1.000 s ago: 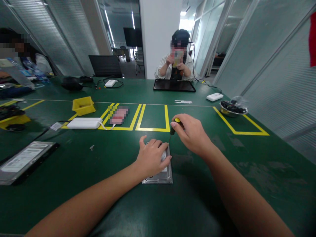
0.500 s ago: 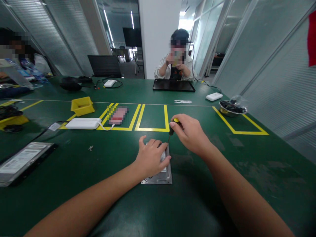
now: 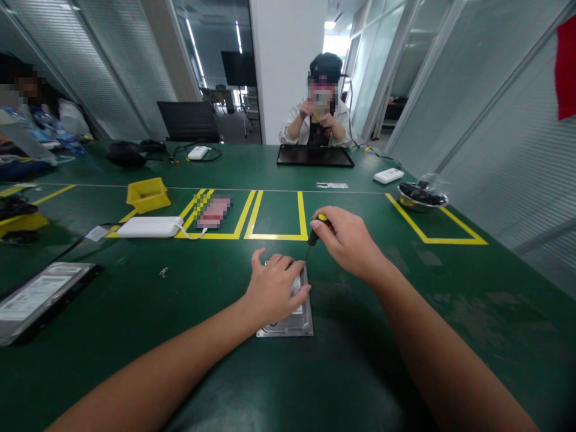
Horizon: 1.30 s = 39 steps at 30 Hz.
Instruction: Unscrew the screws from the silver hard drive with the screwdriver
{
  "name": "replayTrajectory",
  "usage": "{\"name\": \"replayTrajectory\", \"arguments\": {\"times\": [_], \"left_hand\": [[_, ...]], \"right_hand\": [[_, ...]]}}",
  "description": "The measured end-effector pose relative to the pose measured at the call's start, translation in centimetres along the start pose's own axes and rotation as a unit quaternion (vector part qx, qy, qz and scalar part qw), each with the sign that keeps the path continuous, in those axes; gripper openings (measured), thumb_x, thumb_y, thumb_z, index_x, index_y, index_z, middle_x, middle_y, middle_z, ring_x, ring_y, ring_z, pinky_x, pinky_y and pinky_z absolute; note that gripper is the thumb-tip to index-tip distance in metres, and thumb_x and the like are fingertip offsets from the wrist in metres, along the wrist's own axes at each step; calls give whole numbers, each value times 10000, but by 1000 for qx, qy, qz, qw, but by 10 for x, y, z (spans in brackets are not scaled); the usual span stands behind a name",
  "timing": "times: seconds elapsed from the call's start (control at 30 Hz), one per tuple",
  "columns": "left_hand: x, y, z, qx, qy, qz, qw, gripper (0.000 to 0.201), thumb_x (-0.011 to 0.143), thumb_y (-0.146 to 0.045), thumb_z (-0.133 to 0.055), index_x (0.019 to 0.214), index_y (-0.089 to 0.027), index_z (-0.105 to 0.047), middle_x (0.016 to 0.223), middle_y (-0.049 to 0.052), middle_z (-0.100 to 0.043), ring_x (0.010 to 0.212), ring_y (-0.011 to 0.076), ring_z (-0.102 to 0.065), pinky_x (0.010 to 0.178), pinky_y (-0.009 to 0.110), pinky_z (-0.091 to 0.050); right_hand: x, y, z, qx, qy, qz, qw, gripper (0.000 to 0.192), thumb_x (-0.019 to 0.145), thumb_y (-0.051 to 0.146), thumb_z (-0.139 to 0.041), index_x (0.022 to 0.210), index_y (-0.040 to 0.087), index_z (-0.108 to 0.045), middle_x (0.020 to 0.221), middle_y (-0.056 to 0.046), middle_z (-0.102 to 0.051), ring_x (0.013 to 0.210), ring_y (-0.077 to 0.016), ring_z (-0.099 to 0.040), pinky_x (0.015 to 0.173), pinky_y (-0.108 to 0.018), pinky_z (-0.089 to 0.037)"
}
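A silver hard disk drive [image 3: 294, 327] lies flat on the green table in front of me. My left hand [image 3: 275, 289] rests on top of it, fingers spread, and covers much of its label. A screwdriver [image 3: 312, 239] with a black and yellow handle is gripped in my right hand [image 3: 348, 241]. It stands nearly upright, its thin shaft reaching down to the drive's far right corner. The tip is too small to make out against the drive. Off to the left sits a small cluster of screws [image 3: 164, 272].
Another hard drive [image 3: 42, 294] lies at the left edge. Farther back are a white power bank [image 3: 150, 227], a yellow bin [image 3: 147, 195], yellow tape outlines and a metal bowl [image 3: 423, 201] of dark items. Across the table a person [image 3: 319, 123] sits behind a black flat panel [image 3: 315, 155].
The view has shifted very slightly, so the table items appear a little farther left. Both hands, the screwdriver and the drive keep the same positions relative to each other.
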<state>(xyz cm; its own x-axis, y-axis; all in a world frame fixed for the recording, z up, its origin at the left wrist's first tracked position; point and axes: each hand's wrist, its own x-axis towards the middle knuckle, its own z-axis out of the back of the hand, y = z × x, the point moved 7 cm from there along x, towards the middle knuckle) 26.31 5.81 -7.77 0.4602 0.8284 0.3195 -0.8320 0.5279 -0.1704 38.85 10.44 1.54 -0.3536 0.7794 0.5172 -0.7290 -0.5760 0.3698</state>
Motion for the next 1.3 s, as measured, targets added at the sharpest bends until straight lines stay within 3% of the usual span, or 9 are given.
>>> {"name": "replayTrajectory", "arguments": {"times": [0.37,0.7,0.87,1.3], "left_hand": [[0,-1,1,3,5,3,1000,374,899,-459,-545,1204,-256,-620,1105,80,-670,1075,310,-563,1075,647,-151],[-2,2,1,-15,-8,13,1000,372,886,-426,-567,1182,-204,-604,1158,97,-684,1091,309,-579,1086,634,-145],[-4,3,0,-20,-15,10,1000,336,902,-390,-543,1176,-209,-616,1259,109,-660,1144,308,-574,1100,637,-114],[-5,5,-1,-12,-7,17,1000,339,904,-401,-540,1186,-226,-610,1222,96,-657,1131,315,-559,1079,650,-144]], "right_hand": [[-1,3,-2,13,18,22,1000,245,967,258,-457,1098,134,-623,1041,-111,-674,983,-225,-608,877,-338,-437],[-3,10,2,18,0,32,999,270,929,253,-524,1159,140,-608,953,-80,-632,804,-176,-575,734,-298,-434],[-3,13,2,23,8,31,999,181,905,224,-556,1070,167,-602,881,-37,-643,749,-151,-575,703,-274,-427],[-3,19,7,39,11,44,998,289,907,179,-512,1141,147,-680,1049,-105,-654,859,-177,-611,754,-305,-481]]}}
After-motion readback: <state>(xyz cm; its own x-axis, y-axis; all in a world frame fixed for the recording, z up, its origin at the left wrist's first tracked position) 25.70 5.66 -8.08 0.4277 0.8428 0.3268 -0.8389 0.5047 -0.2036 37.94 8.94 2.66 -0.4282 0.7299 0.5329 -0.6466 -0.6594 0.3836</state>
